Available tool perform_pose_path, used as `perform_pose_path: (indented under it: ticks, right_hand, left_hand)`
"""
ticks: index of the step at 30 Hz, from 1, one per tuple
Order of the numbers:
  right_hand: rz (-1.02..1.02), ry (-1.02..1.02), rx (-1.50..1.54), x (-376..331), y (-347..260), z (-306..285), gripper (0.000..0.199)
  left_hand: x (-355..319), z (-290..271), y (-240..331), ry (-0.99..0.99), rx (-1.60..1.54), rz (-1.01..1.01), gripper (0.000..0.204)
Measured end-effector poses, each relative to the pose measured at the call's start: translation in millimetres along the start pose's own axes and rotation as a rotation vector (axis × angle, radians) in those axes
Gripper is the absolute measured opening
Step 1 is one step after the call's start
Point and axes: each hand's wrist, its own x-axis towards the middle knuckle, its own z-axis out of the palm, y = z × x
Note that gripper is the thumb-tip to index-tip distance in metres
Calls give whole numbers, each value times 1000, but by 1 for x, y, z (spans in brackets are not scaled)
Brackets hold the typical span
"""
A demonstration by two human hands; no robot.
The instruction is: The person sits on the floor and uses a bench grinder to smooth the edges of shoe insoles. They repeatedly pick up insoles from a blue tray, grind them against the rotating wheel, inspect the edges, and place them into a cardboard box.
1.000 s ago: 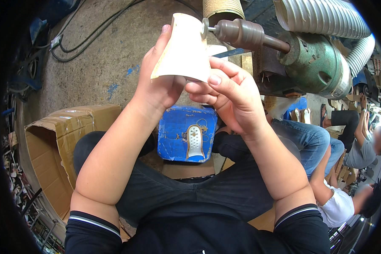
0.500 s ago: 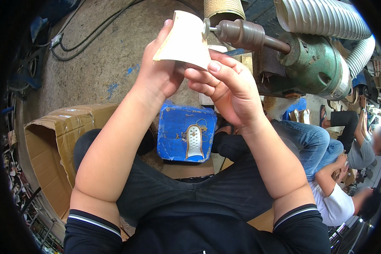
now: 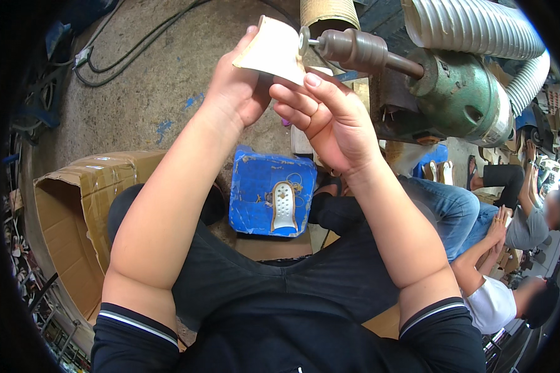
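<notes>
My left hand (image 3: pixel 233 93) grips a pale cream, curved piece with a flared lower edge (image 3: pixel 270 53) from its left side, thumb along its upper edge. At the piece's lower right corner, the fingertips of my right hand (image 3: pixel 336 118) pinch it. A small round disc (image 3: pixel 303 41) sits at the piece's right edge; whether they touch, I cannot tell. This disc is on a thin shaft in a brown chuck (image 3: pixel 354 50), driven by a green motor (image 3: pixel 460 93). Part of the fingers of both hands is hidden behind the piece.
Between my knees stands a blue stool (image 3: pixel 246 208) bearing a white perforated sole-shaped piece (image 3: pixel 284 208). A cardboard box (image 3: pixel 115 174) is at left, ribbed hoses (image 3: pixel 473 25) above the motor, a yellowish pipe (image 3: pixel 326 12) beyond the disc. Other people (image 3: pixel 488 304) sit at right; cables cross the floor.
The pale piece has tilted and shifted slightly right and up, showing a shorter face. My right hand has moved slightly up with it. A seated person's hands at right have shifted.
</notes>
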Motion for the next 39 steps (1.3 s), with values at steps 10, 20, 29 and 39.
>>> perform_pose_path:
  ticks: [10,20,29,39]
  right_hand:
    - [206,13,-19,-22,-1,-10,45]
    - [250,-40,-328,-38,-6,-4,51]
    - [282,-98,-470,-45,-11,1,42]
    - [322,69,-472,-37,-8,-4,45]
  left_hand:
    - [-33,-12,-12,-87,-144,-133,48]
    - [-57,-20,-4,-89,-188,-130,51]
    - [-76,-21,-2,-55,-171,-122,58]
    - [-87,-31,-13,-275,-263,-198,52]
